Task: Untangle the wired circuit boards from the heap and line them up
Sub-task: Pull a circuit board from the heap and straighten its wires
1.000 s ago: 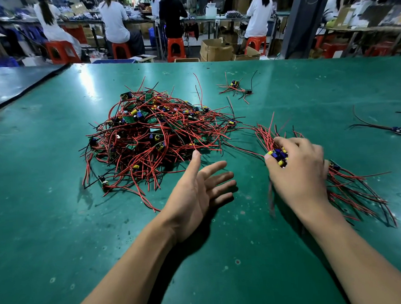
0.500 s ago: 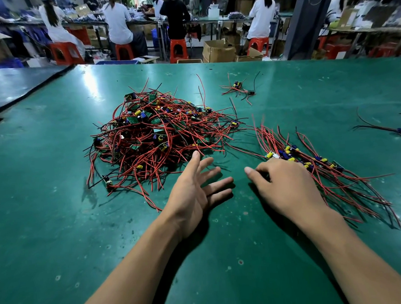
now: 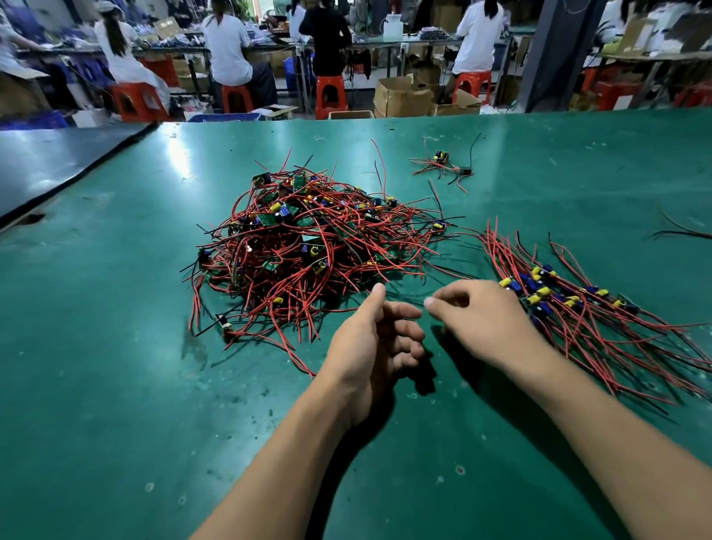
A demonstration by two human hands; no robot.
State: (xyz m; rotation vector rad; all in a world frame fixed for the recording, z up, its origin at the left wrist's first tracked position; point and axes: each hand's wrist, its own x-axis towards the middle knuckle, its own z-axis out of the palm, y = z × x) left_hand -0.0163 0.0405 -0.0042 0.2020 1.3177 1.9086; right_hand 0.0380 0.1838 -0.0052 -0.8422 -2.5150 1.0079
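Observation:
A tangled heap (image 3: 308, 247) of small green circuit boards with red and black wires lies in the middle of the green table (image 3: 105, 362). To its right, a row of lined-up boards (image 3: 559, 297) stretches diagonally, wires trailing toward the near right. My left hand (image 3: 374, 342) hovers just below the heap, thumb up and fingers loosely curled, holding nothing. My right hand (image 3: 479, 317) is beside it, left of the lined-up row, fingers loosely bent and empty, index tip pointing toward the left hand.
A small separate clump of boards (image 3: 443, 166) lies farther back. Loose wires (image 3: 691, 232) reach in from the right edge. A dark table (image 3: 36, 169) adjoins on the left. Several people sit on red stools at benches behind, with cardboard boxes (image 3: 404, 96) on the floor.
My right hand left the lined-up row and moved left toward the left hand. My left hand's fingers went from spread flat to loosely curled.

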